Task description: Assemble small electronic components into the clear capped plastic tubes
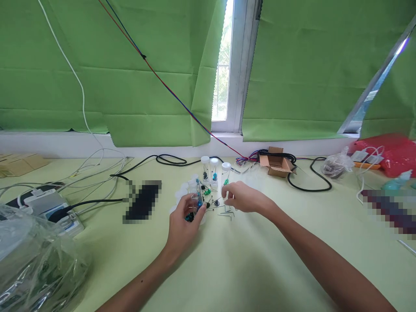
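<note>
My left hand [184, 221] is curled round a small clear tube [198, 200] with blue bits inside, held just above the pale green table [227, 268]. My right hand [242, 197] is to its right, fingers pinched together over tiny parts; what they hold is too small to name. Between the hands lie small dark components and bent metal wires [226, 211]. Three upright clear vials [214, 171] with white caps stand just behind, holding green and blue pieces.
A small open cardboard box [276, 164] and black cables [305, 177] lie at the back right. A red bag [390, 154] sits far right. Crinkled clear plastic [29, 264] fills the near left, with a device and cables [48, 206] behind it.
</note>
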{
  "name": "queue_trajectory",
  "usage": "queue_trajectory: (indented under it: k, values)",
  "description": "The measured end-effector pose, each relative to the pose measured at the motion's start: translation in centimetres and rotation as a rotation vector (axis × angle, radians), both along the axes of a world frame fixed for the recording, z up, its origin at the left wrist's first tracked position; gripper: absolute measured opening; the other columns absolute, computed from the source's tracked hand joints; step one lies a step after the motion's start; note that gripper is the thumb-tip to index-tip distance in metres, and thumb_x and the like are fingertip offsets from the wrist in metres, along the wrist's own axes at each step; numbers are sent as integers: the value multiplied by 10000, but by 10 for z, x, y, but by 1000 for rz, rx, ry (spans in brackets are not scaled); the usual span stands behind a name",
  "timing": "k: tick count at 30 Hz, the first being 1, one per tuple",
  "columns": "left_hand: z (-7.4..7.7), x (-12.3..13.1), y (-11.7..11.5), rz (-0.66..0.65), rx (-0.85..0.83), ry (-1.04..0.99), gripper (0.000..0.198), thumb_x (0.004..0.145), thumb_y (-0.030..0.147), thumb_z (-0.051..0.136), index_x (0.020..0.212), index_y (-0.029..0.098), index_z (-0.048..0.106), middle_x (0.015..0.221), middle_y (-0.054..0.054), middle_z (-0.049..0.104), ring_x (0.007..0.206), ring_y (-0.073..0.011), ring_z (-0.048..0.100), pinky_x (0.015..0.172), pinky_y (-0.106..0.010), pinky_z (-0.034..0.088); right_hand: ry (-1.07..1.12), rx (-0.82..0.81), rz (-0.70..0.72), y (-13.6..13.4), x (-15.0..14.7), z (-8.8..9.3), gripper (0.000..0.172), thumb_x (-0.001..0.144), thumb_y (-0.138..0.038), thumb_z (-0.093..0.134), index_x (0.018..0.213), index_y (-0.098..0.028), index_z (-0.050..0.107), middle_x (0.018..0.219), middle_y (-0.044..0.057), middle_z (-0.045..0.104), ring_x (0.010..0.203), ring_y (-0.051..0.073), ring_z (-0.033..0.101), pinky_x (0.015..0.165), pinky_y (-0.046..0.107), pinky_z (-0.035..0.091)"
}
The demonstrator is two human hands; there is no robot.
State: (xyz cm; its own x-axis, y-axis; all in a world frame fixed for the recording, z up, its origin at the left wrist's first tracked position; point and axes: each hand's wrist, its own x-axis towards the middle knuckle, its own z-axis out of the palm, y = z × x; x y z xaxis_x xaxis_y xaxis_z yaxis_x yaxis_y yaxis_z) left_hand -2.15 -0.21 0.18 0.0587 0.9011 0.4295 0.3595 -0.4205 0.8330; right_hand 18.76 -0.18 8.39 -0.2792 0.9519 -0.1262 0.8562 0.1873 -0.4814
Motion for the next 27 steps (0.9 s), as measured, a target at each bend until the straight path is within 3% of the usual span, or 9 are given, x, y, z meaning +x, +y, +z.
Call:
queue_trajectory:
  k: [6,15,21,27]
  values:
    - [0,0,-1,-2,-24,0,337,821,408,665,1086,223,572,902,-29,650,823,-171,635,788,-322,546,-58,-74,134,8,4,-11,197,771,-194,686,968,-206,681,929,50,684,673,149,590,510,230,375]
    - [-2,0,0,17,1,45,337,822,423,657,1083,227,576,901,-34,655,817,-177,647,792,-338,553,-177,-51,167,17,4,-26,275,687,-155,768,942,-204,680,887,51,686,839,204,609,503,225,336]
    - [-2,-1,-1,19,5,53,345,819,423,656,1090,224,578,910,-34,659,824,-177,652,785,-331,555,-218,-75,169,16,-2,-27,208,714,-125,734,904,-180,670,864,55,683,724,172,596,490,226,318]
    - [-1,0,-2,22,5,53,342,823,422,649,1095,226,582,922,-42,669,845,-193,657,793,-352,559,-223,-68,147,15,-3,-29,196,712,-36,657,849,-176,670,837,69,686,725,186,612,488,228,320]
